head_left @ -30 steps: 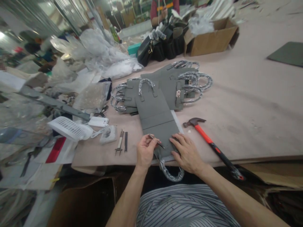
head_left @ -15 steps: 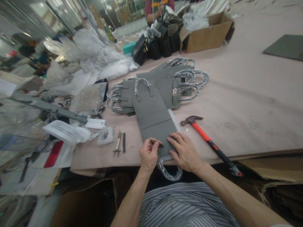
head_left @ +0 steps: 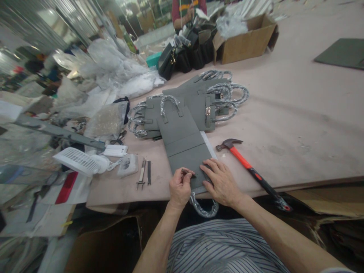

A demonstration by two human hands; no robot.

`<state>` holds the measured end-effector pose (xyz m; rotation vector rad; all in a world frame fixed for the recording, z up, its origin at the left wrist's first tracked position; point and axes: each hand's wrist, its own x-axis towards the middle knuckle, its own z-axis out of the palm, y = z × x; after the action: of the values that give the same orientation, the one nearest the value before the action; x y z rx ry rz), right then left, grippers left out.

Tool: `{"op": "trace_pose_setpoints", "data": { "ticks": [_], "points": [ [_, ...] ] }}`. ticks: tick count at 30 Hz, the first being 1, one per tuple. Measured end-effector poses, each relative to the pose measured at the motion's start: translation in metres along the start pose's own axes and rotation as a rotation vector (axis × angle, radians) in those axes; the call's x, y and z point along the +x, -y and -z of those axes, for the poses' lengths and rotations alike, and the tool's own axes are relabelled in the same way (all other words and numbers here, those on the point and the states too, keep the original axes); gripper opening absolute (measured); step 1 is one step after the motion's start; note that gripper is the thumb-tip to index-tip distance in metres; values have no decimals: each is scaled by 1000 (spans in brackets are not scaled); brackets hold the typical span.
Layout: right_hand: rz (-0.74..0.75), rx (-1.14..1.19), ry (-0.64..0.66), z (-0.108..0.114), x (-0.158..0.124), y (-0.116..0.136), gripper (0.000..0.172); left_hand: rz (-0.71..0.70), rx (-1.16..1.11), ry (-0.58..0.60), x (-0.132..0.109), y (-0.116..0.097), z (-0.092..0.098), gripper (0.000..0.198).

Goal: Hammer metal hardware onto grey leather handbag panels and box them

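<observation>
A flat grey bag panel [head_left: 184, 146] lies on the table in front of me, its wrapped handle [head_left: 204, 208] hanging over the near edge. My left hand [head_left: 178, 187] is closed in a pinch on a thin dark pin-like tool [head_left: 189, 174], held against the panel's near end. My right hand [head_left: 222, 182] lies flat on the panel beside it, fingers spread, pressing it down.
A red-handled hammer [head_left: 250, 170] lies right of the panel. More grey panels with wrapped handles [head_left: 204, 102] are stacked behind. Small tools [head_left: 144, 172], a white fan [head_left: 78, 161] and plastic bags sit left. Black bags, a cardboard box [head_left: 247, 38] and another person stand at the far end.
My left hand has moved the thin tool down and closer to the panel's near end. My right hand stays flat on the panel. The view has shifted slightly.
</observation>
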<state>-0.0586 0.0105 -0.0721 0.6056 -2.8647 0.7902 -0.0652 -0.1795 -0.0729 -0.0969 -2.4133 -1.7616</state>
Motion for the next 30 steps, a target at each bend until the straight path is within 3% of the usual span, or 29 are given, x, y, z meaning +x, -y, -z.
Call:
{"op": "trace_pose_setpoints", "data": {
  "ticks": [9, 13, 16, 18, 20, 22, 25, 27, 30],
  "points": [
    [45, 136, -82, 8, 0, -13, 42, -316, 284, -52, -6, -3, -8, 13],
    [-176, -81, -207, 30, -14, -44, 40, -401, 339, 3, -7, 2, -7, 13],
    [-365, -301, -73, 49, -28, -68, 34, -460, 338, 61, -7, 6, -6, 16],
    [-490, -294, 17, 60, -31, -78, 25, -467, 327, 69, -6, 7, -7, 16],
    [-659, -63, 56, 67, -28, -79, 14, -439, 318, 54, -5, 7, -8, 15],
    [-835, 374, 108, 73, -21, -72, 7, -404, 310, 30, -4, 6, -9, 15],
    [-932, 848, 227, 83, -10, -49, 11, -391, 309, 15, -4, 3, -10, 15],
    [-914, 904, 224, 94, -6, -29, 15, -390, 311, 20, -4, 2, -11, 16],
    [-766, 800, 54, 119, -4, 1, 29, -389, 317, 28, -3, 3, -11, 16]
  ]
}}
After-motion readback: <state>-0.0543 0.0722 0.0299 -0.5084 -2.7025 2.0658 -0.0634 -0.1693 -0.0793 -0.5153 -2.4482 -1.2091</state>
